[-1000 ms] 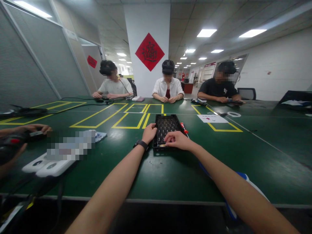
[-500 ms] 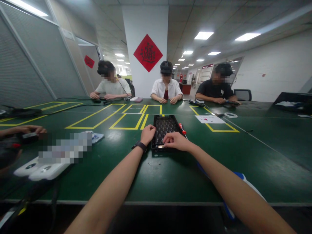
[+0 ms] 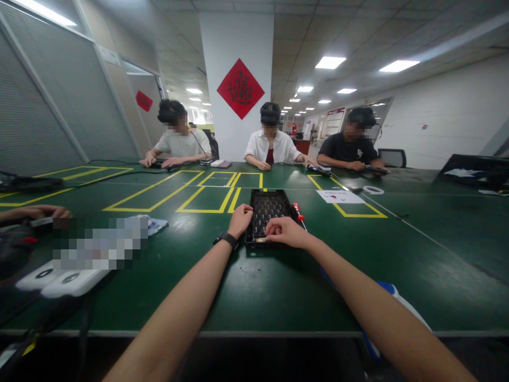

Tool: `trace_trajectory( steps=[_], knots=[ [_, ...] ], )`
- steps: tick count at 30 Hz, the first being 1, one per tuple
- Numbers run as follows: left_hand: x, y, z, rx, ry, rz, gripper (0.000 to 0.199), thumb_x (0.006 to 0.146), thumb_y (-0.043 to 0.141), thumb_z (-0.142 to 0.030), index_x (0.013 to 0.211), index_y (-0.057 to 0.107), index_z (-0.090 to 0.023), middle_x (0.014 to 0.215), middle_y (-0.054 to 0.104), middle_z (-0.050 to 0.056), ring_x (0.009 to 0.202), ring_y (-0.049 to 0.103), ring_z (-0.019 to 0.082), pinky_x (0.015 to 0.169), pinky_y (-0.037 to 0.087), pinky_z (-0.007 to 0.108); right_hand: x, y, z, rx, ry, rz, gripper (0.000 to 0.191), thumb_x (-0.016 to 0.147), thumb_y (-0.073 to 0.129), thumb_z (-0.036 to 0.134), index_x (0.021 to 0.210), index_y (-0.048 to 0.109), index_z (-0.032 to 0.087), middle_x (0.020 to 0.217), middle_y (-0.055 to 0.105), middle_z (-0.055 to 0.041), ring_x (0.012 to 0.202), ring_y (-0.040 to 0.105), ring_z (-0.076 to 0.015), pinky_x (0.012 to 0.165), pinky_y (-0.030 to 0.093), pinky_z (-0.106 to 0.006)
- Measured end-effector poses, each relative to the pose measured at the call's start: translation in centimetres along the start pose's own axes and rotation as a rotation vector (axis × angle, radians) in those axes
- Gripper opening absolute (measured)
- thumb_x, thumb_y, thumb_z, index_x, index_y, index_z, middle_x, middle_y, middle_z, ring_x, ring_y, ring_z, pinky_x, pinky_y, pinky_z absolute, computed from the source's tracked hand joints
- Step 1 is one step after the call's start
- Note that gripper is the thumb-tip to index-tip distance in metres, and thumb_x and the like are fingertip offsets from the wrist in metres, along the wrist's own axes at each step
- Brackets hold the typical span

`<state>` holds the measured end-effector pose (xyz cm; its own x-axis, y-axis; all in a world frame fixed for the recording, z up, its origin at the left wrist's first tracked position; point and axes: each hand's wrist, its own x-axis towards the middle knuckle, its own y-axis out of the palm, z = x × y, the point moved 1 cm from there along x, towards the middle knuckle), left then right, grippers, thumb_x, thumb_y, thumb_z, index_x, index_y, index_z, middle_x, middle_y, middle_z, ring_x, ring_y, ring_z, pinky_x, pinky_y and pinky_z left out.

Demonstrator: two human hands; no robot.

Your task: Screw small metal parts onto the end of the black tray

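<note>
Head view: right hand [image 3: 283, 232] hides part of the black tray [image 3: 254, 245]

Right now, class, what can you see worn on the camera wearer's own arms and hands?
The left hand and right hand are gloveless. A black band, possibly a watch, circles the left wrist. Both forearms show no sleeves.

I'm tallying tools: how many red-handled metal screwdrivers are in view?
1. The red-handled metal screwdriver lies just right of the black plastic tray, beyond the right hand. Others may be hidden behind the forearms.
</note>
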<state>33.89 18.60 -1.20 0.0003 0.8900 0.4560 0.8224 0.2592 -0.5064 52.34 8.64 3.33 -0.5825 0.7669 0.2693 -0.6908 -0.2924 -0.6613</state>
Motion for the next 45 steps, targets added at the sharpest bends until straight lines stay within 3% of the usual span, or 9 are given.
trace_trajectory(
  steps=[13,21,45],
  knots=[
    [-0.24,-0.16,-0.48,0.079,0.019,0.034,0.023,0.073,0.042,-0.018,0.082,0.064,-0.016,0.087,0.063,0.005,0.085,0.056,0.016,0.079,0.043,0.027,-0.04,-0.12,0.12,-0.033,-0.015,-0.019,0.027,0.067,0.066,0.034,0.081,0.062,0.012,0.064,0.058,0.0003,0.05,0.041,-0.0053,0.047,0.03,-0.018],
    [-0.25,-0.18,-0.39,0.081,0.038,0.043,0.023,0.074,0.042,-0.019,0.082,0.064,-0.016,0.09,0.064,0.005,0.086,0.055,0.017,0.078,0.043,0.028,-0.04,0.0,0.13,0.03,0.012,-0.006,0.029,0.064,0.068,0.034,0.082,0.062,0.012,0.07,0.063,-0.0026,0.055,0.049,-0.0068,0.051,0.036,-0.018],
    [-0.06,-0.14,-0.45,0.113,0.019,0.039,0.023,0.073,0.042,-0.018,0.08,0.064,-0.016,0.088,0.064,0.005,0.088,0.055,0.017,0.08,0.043,0.028,0.0,0.04,-0.02,0.019,-0.001,-0.005,0.029,0.065,0.068,0.035,0.081,0.063,0.012,0.067,0.062,-0.0016,0.054,0.049,-0.0071,0.051,0.037,-0.019]
  ],
)
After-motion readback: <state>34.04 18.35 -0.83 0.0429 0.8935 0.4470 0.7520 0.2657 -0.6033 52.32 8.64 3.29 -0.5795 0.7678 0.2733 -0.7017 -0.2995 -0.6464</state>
